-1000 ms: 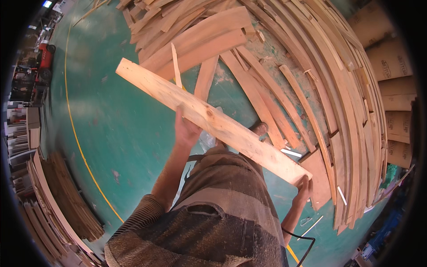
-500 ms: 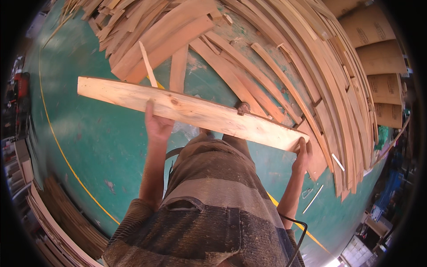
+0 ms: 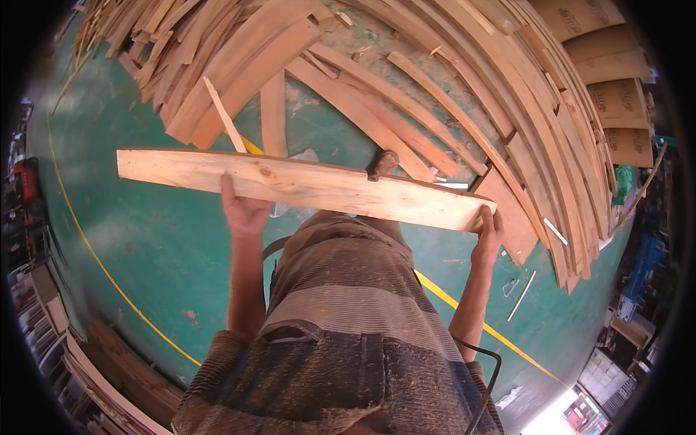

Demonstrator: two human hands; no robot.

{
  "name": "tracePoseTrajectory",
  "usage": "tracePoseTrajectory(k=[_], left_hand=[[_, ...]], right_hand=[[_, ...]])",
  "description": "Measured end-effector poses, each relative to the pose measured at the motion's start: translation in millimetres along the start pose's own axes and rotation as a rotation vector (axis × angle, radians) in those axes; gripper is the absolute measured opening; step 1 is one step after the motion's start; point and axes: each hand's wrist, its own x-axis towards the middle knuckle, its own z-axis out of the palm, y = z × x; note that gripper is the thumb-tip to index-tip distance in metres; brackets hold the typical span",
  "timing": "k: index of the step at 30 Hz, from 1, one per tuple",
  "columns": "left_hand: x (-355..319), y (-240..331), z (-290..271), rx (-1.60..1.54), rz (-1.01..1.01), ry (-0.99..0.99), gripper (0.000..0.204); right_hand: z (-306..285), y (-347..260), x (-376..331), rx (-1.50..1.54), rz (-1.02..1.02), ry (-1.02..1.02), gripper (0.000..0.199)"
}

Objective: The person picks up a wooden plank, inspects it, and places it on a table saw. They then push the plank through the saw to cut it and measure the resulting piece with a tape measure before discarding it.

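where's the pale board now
In the head view, the pale board crosses the middle, its right end in the right hand, the left hand holding it left of centre.

"What's hidden at the left grip?"
"Most fingers, behind the pale board."
"And the cardboard boxes?"
"The uppermost is cut off by the top edge."

plank smooth wood; floor glossy; shirt ribbed cloth

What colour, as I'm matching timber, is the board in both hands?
The board is pale cream-yellow with a brownish knot; the head view shows it best.
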Motion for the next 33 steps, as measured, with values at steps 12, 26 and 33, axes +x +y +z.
tracePoseTrajectory(k=[12,26,33], left_hand=[[-3,0,15,-0.081,0.041,0.004,0.078],[23,23,61,-0.470,0.226,-0.341,0.022],[44,27,52,-0.426,0.222,-0.455,0.024]], right_hand=[[1,6,0,-0.013,0.019,0.054,0.038],[20,1,-13,0.315,0.073,-0.044,0.039],[27,1,-7,0.345,0.125,0.033,0.035]])
